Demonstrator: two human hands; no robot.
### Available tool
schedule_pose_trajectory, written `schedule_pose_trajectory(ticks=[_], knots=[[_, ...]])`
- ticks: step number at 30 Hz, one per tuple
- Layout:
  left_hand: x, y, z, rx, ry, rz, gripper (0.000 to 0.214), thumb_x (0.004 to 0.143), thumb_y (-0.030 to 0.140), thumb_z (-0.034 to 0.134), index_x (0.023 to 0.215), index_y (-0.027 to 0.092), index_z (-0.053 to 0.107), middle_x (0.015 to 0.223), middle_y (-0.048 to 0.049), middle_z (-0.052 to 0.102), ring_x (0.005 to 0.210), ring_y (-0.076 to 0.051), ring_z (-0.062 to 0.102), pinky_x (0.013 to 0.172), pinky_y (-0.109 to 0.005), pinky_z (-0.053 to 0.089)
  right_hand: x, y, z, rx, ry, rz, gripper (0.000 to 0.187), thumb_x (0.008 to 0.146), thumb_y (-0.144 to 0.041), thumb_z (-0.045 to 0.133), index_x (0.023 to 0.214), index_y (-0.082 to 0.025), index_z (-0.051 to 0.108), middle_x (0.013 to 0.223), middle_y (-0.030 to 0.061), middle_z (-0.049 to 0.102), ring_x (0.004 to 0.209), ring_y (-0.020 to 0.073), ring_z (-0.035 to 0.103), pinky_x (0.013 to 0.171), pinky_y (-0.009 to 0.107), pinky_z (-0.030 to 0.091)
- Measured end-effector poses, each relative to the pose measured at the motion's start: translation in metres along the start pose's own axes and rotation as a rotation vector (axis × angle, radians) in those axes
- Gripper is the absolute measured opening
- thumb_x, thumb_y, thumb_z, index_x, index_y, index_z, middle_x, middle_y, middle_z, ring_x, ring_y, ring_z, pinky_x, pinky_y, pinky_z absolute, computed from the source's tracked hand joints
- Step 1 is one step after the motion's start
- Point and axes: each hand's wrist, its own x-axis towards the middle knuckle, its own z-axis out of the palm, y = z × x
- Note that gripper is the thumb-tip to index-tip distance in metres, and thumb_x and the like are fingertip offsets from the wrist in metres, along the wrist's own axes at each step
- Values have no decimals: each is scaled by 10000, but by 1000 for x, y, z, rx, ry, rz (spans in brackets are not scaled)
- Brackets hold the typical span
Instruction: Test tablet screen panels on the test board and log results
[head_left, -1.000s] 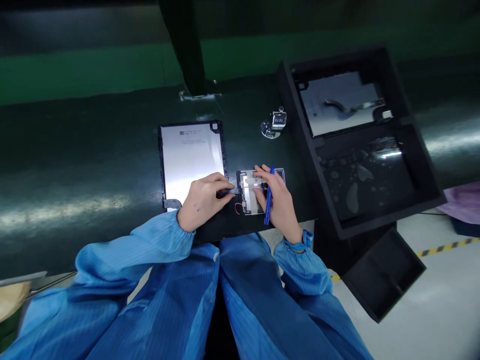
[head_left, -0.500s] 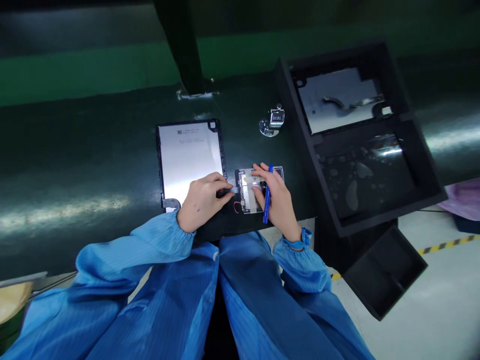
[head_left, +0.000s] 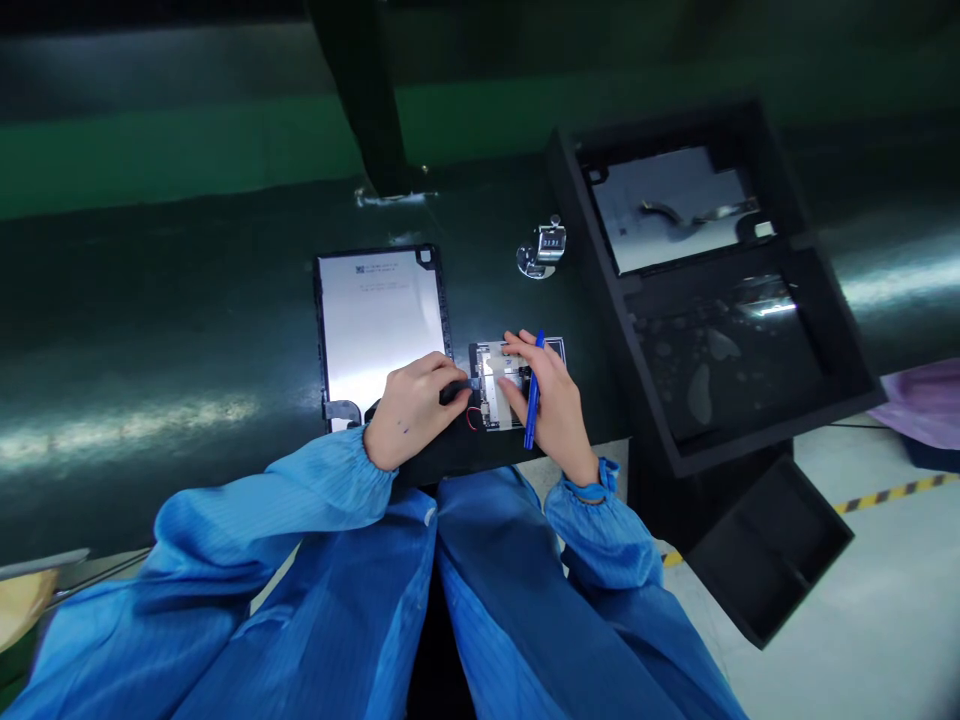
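My left hand (head_left: 415, 405) is closed in a pinch on a dark flat ribbon cable (head_left: 454, 391), at the left edge of a small circuit board assembly (head_left: 491, 388). Beige tape runs across the assembly, and a thin red wire curls at its lower left corner. My right hand (head_left: 556, 405) rests its fingertips on the board's right part, with a blue pen (head_left: 533, 400) tucked between thumb and fingers. Left of the board lies a tablet-sized screen panel (head_left: 382, 320), silvery back up, its lower right corner hidden by my left hand.
A metal tally counter (head_left: 550, 246) stands beyond the board. To the right, a black two-compartment tray (head_left: 660, 400) holds another panel (head_left: 667, 215) and a transparent-looking sheet. Below it is a smaller black bin (head_left: 772, 550). The dark bench's front edge runs close to my lap.
My left hand has shifted slightly right, closer to the board, and more of the dark ribbon cable shows at its fingertips. My right hand keeps its place with the pen.
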Motion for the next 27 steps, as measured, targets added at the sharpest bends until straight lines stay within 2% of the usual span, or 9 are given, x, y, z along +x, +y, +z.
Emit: schedule_pose_trajectory(ticks=[3,6,13,18,22,27], knots=[[1,0,0,4,15,28,48,840,177,676,828,156,718,851,-34,725,714,-169,699,602,-254,539,3,-2,2,-36,20,28,337,912,-322,634,1229,-288,527,1416,39,584,1376,282,457,1128,521,387],[2,1,0,11,10,26,40,831,158,675,828,155,715,851,-35,722,712,-170,697,597,-253,533,6,-4,3,-37,41,65,345,898,-356,648,1216,-292,531,1395,37,601,1334,309,486,1110,539,375],[1,0,5,18,1,11,48,818,145,668,832,166,710,873,-37,723,734,-174,697,623,-259,532,8,-11,9,-53,105,117,417,870,-362,669,1249,-269,522,1330,54,626,1220,314,535,1044,486,395],[3,1,0,-9,-85,-72,92,830,158,651,879,170,728,912,-46,728,778,-186,700,674,-277,537,8,-17,15,-103,168,141,384,870,-366,643,1218,-245,536,1302,63,640,1198,312,537,1021,483,397],[5,2,-1,-55,-137,-114,102,816,153,643,867,170,730,917,-47,726,777,-186,692,699,-289,533,9,-16,17,-122,171,138,403,861,-376,658,1221,-240,535,1299,64,637,1189,307,537,993,481,421],[12,5,-1,-38,-205,-129,118,813,152,629,859,159,737,917,-69,724,810,-212,693,720,-316,535,12,-12,18,-151,168,115,405,853,-416,673,1196,-240,548,1323,65,629,1218,335,526,1029,544,407]])
